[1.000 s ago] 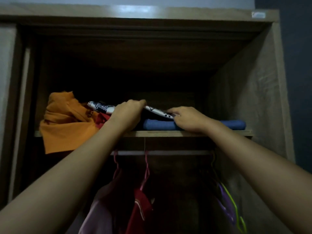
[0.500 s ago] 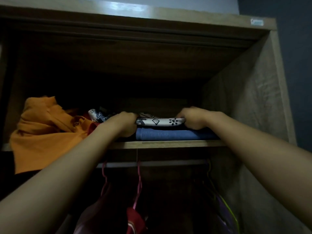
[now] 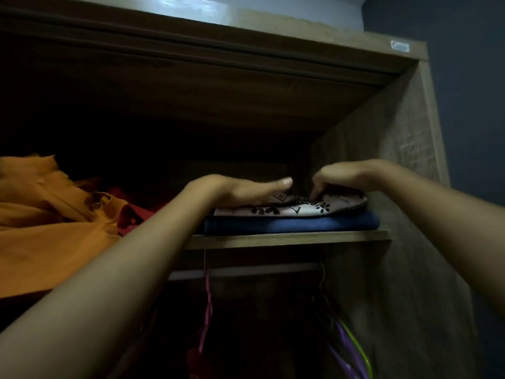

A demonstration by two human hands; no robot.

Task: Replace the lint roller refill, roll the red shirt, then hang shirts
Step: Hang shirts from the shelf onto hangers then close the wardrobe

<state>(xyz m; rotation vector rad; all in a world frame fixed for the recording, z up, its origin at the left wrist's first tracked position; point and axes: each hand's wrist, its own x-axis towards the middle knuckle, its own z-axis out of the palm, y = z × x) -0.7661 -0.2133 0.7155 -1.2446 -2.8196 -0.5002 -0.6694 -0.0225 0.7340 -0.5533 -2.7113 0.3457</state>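
Both hands lay on the patterned shirt (image 3: 295, 207) at centre right, atop the blue one (image 3: 289, 225) on the shelf (image 3: 287, 238). The left hand (image 3: 240, 191) pressed flat, fingers together; the right hand (image 3: 344, 177) curled its fingers onto the fabric, likely squaring the stack. The red shirt (image 3: 136, 212) lay left of centre, beside the orange cloth (image 3: 54, 214).

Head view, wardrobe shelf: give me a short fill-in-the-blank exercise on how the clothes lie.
1. The patterned white cloth lies on a folded ____ garment.
2. Both hands, left hand and right hand, rest on the ____ cloth.
3. The orange garment hangs over the shelf's ____ end.

Missing: blue; patterned white; left
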